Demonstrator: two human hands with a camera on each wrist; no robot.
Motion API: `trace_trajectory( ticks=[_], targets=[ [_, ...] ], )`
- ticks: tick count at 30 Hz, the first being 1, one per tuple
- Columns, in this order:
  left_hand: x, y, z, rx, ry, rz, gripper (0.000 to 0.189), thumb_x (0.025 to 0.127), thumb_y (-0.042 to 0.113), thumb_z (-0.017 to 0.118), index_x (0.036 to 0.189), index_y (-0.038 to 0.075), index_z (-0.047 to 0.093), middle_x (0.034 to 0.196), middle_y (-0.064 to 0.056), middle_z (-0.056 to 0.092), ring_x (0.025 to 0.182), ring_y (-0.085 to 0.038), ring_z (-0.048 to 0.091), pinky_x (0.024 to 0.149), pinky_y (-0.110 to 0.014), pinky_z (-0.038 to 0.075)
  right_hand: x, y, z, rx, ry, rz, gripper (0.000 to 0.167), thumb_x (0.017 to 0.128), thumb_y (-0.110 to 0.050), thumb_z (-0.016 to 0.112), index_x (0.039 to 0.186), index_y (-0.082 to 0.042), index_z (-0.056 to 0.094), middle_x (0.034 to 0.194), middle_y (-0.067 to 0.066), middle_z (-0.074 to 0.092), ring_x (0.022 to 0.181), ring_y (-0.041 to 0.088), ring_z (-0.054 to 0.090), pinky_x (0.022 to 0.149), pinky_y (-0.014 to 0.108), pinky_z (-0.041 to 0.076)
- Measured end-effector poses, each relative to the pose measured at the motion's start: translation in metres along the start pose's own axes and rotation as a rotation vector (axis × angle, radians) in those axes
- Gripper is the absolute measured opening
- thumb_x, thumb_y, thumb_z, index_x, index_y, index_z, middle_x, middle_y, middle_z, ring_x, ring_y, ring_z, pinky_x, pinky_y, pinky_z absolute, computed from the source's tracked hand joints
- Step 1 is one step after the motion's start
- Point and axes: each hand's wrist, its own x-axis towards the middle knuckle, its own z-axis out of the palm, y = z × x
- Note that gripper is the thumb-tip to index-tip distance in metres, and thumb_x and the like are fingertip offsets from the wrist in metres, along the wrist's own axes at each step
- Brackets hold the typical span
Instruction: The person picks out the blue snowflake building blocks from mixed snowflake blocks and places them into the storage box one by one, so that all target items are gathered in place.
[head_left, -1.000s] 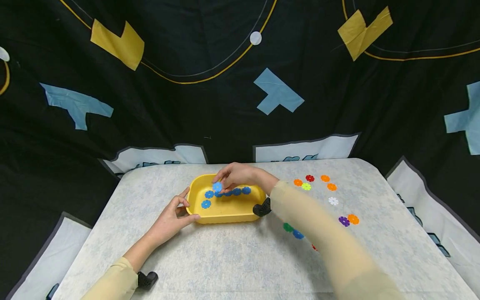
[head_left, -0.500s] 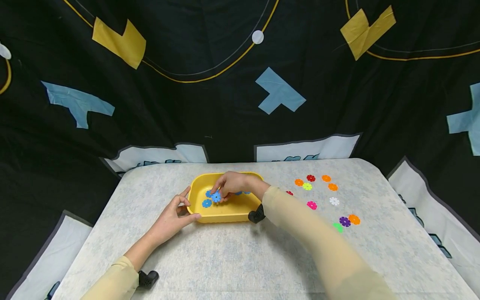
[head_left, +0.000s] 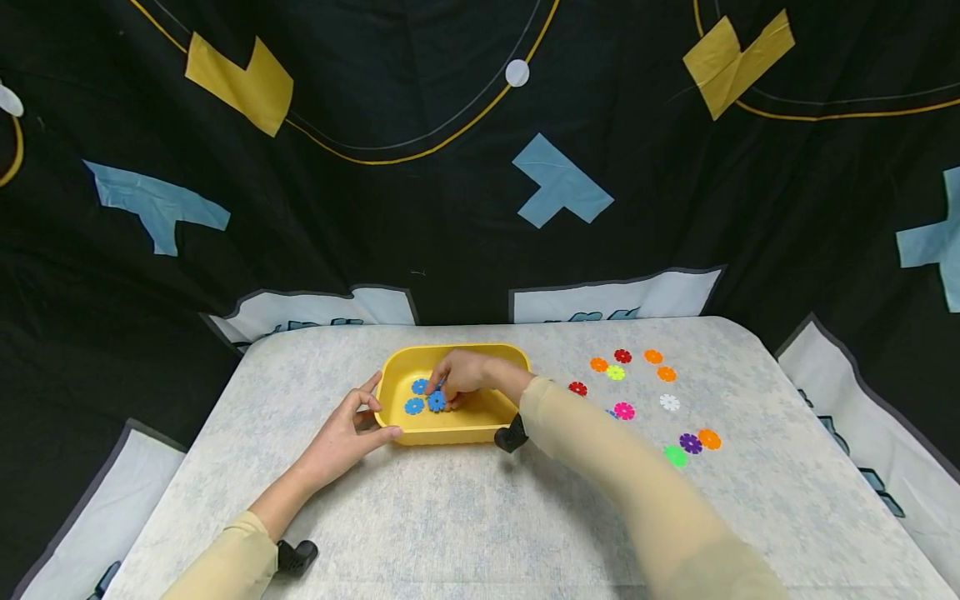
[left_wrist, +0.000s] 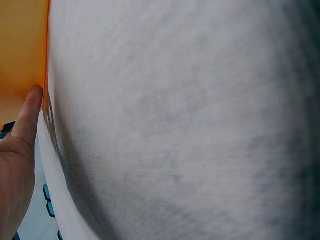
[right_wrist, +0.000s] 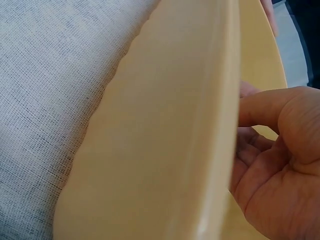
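A yellow plastic bin (head_left: 450, 436) stands on the table, its front wall filling much of the right wrist view. My left hand (head_left: 347, 429) holds its left end, the thumb along the outer wall. Inside the bin, my right hand (head_left: 461, 375) pinches a blue notched interlocking disc (head_left: 437, 402) low over the floor. Left of it lie two more blue discs, one nearer (head_left: 414, 406) and one farther back (head_left: 419, 387). In the right wrist view, the bin's wall (right_wrist: 165, 125) hides the right fingertips and the disc.
Loose notched discs are scattered on the right of the table, among them a white disc (head_left: 670, 402), a purple disc (head_left: 691, 443), a green disc (head_left: 676, 456) and a pink disc (head_left: 624, 411). A black curtain (head_left: 450, 250) hangs behind the table.
My right hand has lowered deeper into the bin with the blue disc, and its forearm has shifted left, uncovering red, pink and green discs on the table. My left hand has stayed put.
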Motion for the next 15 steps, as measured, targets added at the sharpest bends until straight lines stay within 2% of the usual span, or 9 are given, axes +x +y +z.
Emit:
trace_trajectory(
  ticks=[6, 11, 15],
  targets=[
    [-0.0001, -0.0001, 0.0002, -0.007, -0.003, 0.005, 0.057, 0.087, 0.039, 0.083, 0.112, 0.007, 0.044, 0.170, 0.002, 0.017, 0.125, -0.032, 0.060, 0.094, -0.023, 0.052, -0.0005, -0.0003, 0.0027, -0.014, 0.017, -0.008, 0.033, 0.090, 0.014, 0.060, 0.118, 0.001, 0.073, 0.102, 0.021, 0.070, 0.069, 0.021, 0.063, 0.090, 0.043, 0.058],
    [0.0004, -0.0009, 0.0001, -0.014, -0.010, 0.014, 0.057, 0.088, 0.038, 0.083, 0.112, 0.005, 0.043, 0.170, -0.002, 0.016, 0.126, -0.035, 0.060, 0.095, -0.023, 0.052, 0.0005, 0.0003, 0.0034, -0.012, 0.022, -0.003, 0.032, 0.090, 0.013, 0.061, 0.117, 0.001, 0.073, 0.092, 0.013, 0.068, 0.068, 0.020, 0.062, 0.089, 0.041, 0.058],
    [0.0007, -0.0012, 0.0003, -0.020, -0.013, 0.019, 0.056, 0.089, 0.035, 0.082, 0.112, 0.004, 0.043, 0.170, -0.003, 0.015, 0.126, -0.035, 0.060, 0.097, -0.029, 0.052, 0.0009, 0.0006, 0.0032, -0.009, 0.023, 0.005, 0.031, 0.090, 0.012, 0.062, 0.117, 0.001, 0.073, 0.084, 0.011, 0.064, 0.068, 0.020, 0.062, 0.091, 0.042, 0.057]
  ],
)
